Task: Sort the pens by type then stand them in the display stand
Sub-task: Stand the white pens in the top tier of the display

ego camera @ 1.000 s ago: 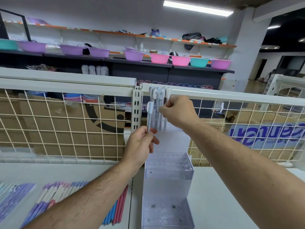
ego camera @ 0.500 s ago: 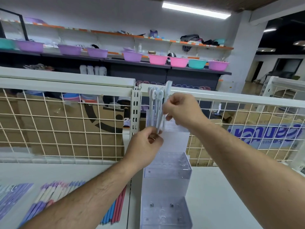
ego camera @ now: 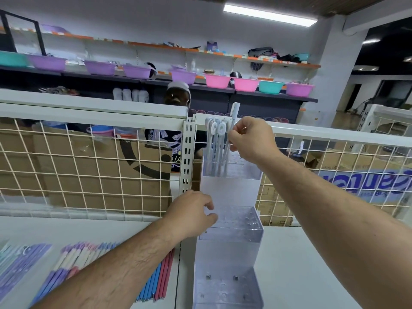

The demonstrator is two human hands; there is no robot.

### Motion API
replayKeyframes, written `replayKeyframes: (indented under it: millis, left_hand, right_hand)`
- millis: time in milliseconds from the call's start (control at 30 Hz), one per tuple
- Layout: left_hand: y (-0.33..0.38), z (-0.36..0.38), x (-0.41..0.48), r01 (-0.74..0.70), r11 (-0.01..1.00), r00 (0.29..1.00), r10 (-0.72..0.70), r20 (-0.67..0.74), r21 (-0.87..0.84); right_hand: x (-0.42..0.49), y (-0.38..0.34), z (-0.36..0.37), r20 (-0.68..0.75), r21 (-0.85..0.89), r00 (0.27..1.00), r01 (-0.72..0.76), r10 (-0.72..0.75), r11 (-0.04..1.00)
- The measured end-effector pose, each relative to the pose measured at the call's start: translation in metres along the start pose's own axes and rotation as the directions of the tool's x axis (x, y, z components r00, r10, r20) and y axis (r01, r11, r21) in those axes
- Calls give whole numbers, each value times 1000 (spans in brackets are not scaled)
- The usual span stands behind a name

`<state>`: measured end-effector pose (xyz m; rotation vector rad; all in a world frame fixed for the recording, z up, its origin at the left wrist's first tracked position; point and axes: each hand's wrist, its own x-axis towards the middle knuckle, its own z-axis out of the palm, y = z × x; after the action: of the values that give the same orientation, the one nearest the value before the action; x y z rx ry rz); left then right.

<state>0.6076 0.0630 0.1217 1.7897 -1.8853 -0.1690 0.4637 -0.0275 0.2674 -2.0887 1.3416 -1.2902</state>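
Wire grid (ego camera: 89, 175) rose close behind the display stand (ego camera: 229, 248), a slotted post (ego camera: 188, 157) just left of its top tier (ego camera: 243, 172); white shelf top (ego camera: 301, 264) stretched away to the stand's right. That top tier held white pens (ego camera: 215, 139) standing upright; the middle tier (ego camera: 238, 219) and bottom tier (ego camera: 225, 291) showed rows of holes; coloured pens (ego camera: 156, 284) lay flat on the shelf at left, under your left forearm. Your right hand (ego camera: 252, 139) pinched a tilted pen (ego camera: 234, 117), its lower end down among the white ones; your left hand (ego camera: 189, 212) hung beside the middle tier's left edge, fingers loosely curled around nothing.
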Motion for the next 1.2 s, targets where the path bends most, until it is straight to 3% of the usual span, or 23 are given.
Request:
replayKeyframes:
  millis: [400,1000,1200]
  left_hand:
    - [1,-3,1,-25,1000,999,25,35,9]
    - [-7,-1,-5,-61,997,996,64,68,-51]
    - [-11,-9,-24,-38,991,998,45,52,-128]
  right_hand:
    - [-10,10,10,155,-126,988,1,19,992]
    - [-75,21,12,25,-112,997,-67,71,991]
    - [-127,36,18,123,-229,983,-109,140,967]
